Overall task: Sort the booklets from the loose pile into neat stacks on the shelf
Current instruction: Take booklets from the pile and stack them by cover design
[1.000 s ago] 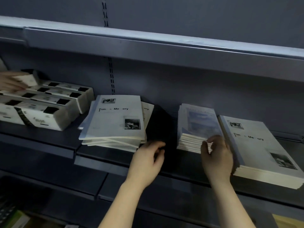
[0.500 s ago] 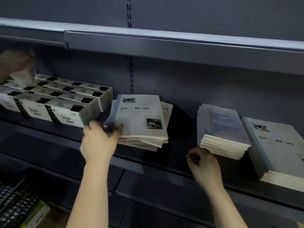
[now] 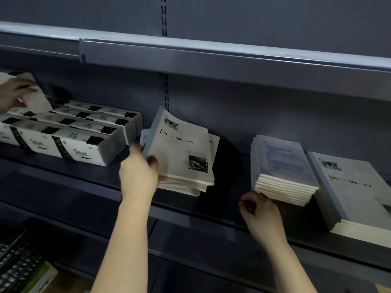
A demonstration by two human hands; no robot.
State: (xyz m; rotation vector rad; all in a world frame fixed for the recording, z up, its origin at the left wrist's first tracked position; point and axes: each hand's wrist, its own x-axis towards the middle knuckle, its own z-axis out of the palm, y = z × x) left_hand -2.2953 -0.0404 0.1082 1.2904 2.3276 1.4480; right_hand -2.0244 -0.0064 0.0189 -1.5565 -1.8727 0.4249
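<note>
A loose pile of white booklets [image 3: 182,153] titled "Time & Memory" lies on the dark shelf [image 3: 175,210]. My left hand [image 3: 138,172] grips the pile's left side, thumb on the top cover, and the upper booklets are tilted up at their left edge. To the right stands a neat stack of blue-covered booklets [image 3: 283,170]. Beside it sits a neat stack of white "Time & Memory" booklets [image 3: 355,191]. My right hand [image 3: 259,210] hovers loosely curled and holding nothing at the shelf's front edge, just below the blue stack.
White tissue packs [image 3: 69,134] fill the shelf to the left, where another person's hand [image 3: 14,95] holds one pack. An upper shelf's rail [image 3: 211,58] overhangs. Below left is a dark basket [image 3: 14,265] with a green box.
My left hand took a firmer hold on the loose pile and raised its left edge. My right hand stayed near the shelf's front edge. The view shifted left.
</note>
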